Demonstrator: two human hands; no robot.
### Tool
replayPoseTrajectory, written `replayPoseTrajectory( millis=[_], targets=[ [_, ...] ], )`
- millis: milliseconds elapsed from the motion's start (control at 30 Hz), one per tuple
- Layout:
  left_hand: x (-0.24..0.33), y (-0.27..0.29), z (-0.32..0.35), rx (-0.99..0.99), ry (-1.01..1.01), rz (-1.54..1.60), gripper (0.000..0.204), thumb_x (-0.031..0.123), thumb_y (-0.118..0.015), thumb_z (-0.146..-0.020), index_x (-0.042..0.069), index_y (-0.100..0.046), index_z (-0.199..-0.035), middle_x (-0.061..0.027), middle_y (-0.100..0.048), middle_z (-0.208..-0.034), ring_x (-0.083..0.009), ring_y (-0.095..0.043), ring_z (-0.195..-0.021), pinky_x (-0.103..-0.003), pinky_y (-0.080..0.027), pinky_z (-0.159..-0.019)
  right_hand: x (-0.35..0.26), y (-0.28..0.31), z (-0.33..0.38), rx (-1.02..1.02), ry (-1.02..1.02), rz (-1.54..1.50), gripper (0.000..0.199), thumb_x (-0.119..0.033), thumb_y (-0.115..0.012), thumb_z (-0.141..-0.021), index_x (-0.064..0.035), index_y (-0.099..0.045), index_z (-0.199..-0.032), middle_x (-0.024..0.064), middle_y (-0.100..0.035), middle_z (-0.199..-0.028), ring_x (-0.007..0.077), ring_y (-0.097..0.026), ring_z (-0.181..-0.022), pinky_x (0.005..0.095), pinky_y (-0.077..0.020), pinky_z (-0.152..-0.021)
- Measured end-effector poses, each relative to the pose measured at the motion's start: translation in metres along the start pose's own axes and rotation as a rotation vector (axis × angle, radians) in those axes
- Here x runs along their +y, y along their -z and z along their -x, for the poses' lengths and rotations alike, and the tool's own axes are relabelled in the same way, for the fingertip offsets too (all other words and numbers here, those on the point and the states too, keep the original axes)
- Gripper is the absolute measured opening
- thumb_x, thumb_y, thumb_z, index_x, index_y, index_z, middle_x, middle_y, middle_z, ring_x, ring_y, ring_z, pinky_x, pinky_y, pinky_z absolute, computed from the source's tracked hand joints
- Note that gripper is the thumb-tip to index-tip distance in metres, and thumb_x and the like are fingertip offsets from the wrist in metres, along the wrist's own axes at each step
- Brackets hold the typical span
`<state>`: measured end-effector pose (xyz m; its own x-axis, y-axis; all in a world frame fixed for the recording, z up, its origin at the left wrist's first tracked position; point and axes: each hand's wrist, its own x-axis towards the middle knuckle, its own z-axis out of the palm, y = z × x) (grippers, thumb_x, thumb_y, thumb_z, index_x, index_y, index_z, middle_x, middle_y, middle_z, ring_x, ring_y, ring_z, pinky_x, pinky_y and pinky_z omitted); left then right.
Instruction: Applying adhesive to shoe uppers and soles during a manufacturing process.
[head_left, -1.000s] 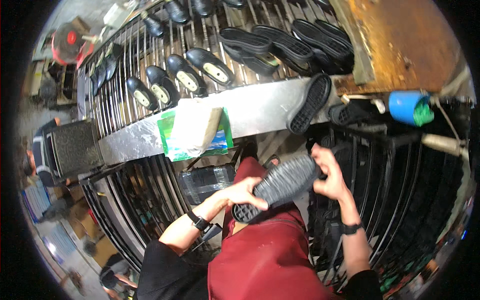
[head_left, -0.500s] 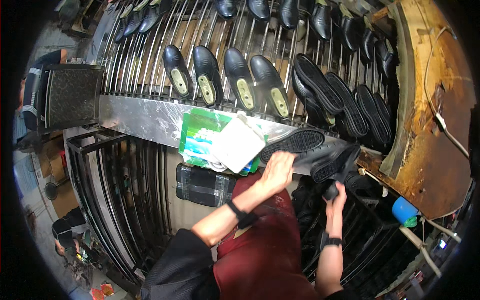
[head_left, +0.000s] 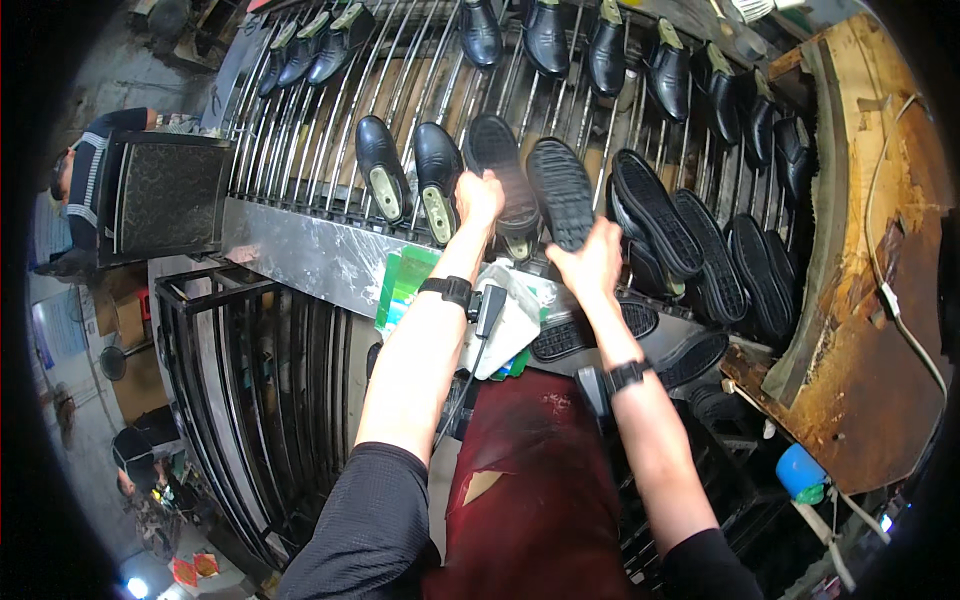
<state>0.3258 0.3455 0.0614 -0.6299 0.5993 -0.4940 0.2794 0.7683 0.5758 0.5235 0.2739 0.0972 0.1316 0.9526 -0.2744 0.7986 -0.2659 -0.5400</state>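
The person's left hand [head_left: 480, 200] is at the left edge of a ridged black sole [head_left: 503, 165], its fingers bent inward along the side; the sole is slightly blurred, and one cannot tell whether that grip is pressed together on it or merely rests against it. Under this sole's near end shows the pale base of a shoe, so the sole lies on or just above it. The right hand [head_left: 592, 262] is just beside, at the near end of the neighbouring sole [head_left: 560, 190], its grip pinching that end with the thumb on the left and the fingers on the right. Both soles are over the front part of a worktop [head_left: 300, 255] made of metal rods with a scuffed metal edge, treads facing up and toes pointing away from the person. To their left two black shoes [head_left: 382, 165] lie with pale bases showing, the nearer one close to the left hand. To the right, near the right hand, more black soles [head_left: 657, 212] lie side by side in a slanting group. A row of black shoes [head_left: 545, 38] stretches across the far side. Between the forearms, a white bundle [head_left: 510, 310] lies on green printed sheets [head_left: 405, 280] at the metal edge. Another sole [head_left: 560, 341] passes behind the right wrist, which wears a black strap [head_left: 628, 375]. A dark red apron [head_left: 530, 470] covers the person's lap.
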Motion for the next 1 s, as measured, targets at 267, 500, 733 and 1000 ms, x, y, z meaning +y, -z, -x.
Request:
replayPoseTrajectory(
  millis=[267,500,733,1000],
  targets=[
    [-0.031,-0.004,-0.010,-0.020,0.097,0.059,0.059,0.036,-0.071,-0.098,-0.005,-0.062,-0.140,-0.0261,-0.066,-0.139,-0.0357,-0.065,-0.129,-0.042,-0.049,-0.109,0.018,0.005,0.024,0.038,0.258,-0.109,0.108,-0.043,-0.092,-0.072,0.0103,-0.042,-0.151,0.0330,-0.046,-0.149,0.0471,-0.048,-0.135,0.0522,-0.0397,-0.116],
    [-0.014,0.021,0.066,0.061,-0.123,-0.228,0.071,0.037,-0.075,-0.092,-0.005,-0.052,-0.145,-0.0280,-0.062,-0.135,-0.0440,-0.061,-0.125,-0.046,-0.047,-0.110,0.180,0.071,0.148,0.234,-0.335,-0.418,0.087,-0.040,-0.091,-0.079,0.0069,-0.053,-0.142,0.0251,-0.056,-0.139,0.0338,-0.057,-0.122,0.0472,-0.0482,-0.103],
    [-0.123,-0.063,0.270,-0.279,-0.693,-0.716,0.081,0.019,-0.076,-0.081,-0.011,-0.043,-0.149,-0.0248,-0.050,-0.151,-0.0378,-0.049,-0.135,-0.047,-0.044,-0.107,0.264,0.070,0.175,-0.009,-1.338,-0.650,0.117,-0.052,-0.095,-0.074,0.0040,-0.032,-0.155,0.0255,-0.044,-0.150,0.0458,-0.052,-0.127,0.0617,-0.0495,-0.102],
    [-0.109,-0.021,0.278,-0.433,-0.848,-0.719,0.064,0.032,-0.085,-0.070,-0.006,-0.060,-0.114,-0.0224,-0.060,-0.116,-0.0380,-0.059,-0.114,-0.047,-0.053,-0.089,0.284,0.052,0.174,-0.019,-1.183,-0.663,0.082,-0.041,-0.090,-0.068,-0.0062,-0.055,-0.133,0.0137,-0.065,-0.125,0.0297,-0.066,-0.102,0.0518,-0.0588,-0.068]
  ],
)
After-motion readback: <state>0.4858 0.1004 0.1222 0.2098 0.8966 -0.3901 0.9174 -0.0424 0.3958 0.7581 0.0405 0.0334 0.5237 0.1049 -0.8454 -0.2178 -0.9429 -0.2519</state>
